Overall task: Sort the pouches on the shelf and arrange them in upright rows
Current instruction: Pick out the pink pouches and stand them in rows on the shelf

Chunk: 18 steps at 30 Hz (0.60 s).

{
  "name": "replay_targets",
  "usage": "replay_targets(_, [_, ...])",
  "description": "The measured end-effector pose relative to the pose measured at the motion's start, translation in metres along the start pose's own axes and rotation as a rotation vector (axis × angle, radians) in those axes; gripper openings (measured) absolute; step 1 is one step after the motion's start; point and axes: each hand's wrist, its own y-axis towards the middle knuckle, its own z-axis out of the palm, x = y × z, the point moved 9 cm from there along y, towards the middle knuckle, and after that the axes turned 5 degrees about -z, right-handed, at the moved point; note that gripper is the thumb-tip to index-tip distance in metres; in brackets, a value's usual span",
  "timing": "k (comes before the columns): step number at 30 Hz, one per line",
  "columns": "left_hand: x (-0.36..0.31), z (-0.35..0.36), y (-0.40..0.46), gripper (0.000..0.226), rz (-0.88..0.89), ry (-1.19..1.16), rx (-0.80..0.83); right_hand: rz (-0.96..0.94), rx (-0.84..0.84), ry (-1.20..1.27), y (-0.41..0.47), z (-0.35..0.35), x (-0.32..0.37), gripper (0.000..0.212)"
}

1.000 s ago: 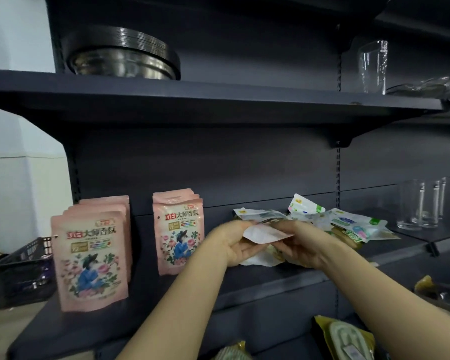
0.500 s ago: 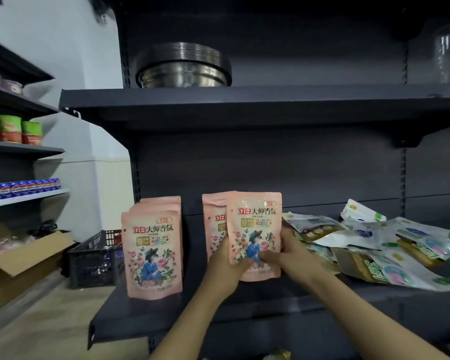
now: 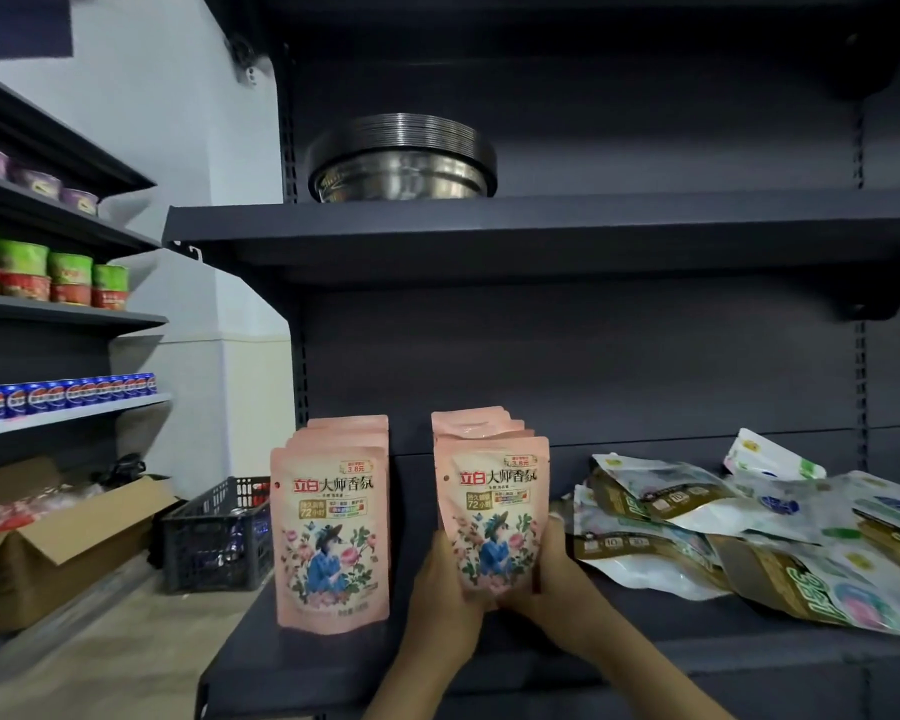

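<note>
Two upright rows of pink flowered pouches stand on the dark shelf (image 3: 365, 662). The left row (image 3: 331, 532) stands alone. At the front of the right row is a pink pouch (image 3: 492, 517), upright, gripped at its lower sides by both hands: my left hand (image 3: 445, 605) on its left edge and my right hand (image 3: 557, 589) on its right edge. To the right lies a loose heap of white, green and gold pouches (image 3: 739, 532), flat and overlapping.
A stack of steel bowls (image 3: 401, 158) sits on the shelf above. A black plastic crate (image 3: 214, 532) and an open cardboard box (image 3: 48, 543) stand on the floor at left. Side shelves at far left hold cups (image 3: 48, 272) and cans (image 3: 58, 394).
A second ago both hands were in the loose heap at right. They carried a pink pouch leftward and now hold it upright at the front of the right pink row. My view swung left.
</note>
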Motion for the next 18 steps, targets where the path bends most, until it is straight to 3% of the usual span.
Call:
replay_targets(10, [0.002, 0.0, -0.004, 0.045, -0.045, 0.032, 0.011, 0.01, -0.047, -0.066, -0.002, -0.003, -0.004, 0.071])
replay_targets(14, [0.006, 0.0, -0.005, 0.077, -0.07, 0.026, 0.019, 0.03, -0.05, -0.069, -0.003, -0.003, -0.004, 0.074])
replay_targets(18, [0.009, -0.001, -0.005, 0.089, -0.097, 0.041, 0.03, 0.051, -0.05, -0.057, -0.005, -0.002, -0.003, 0.075])
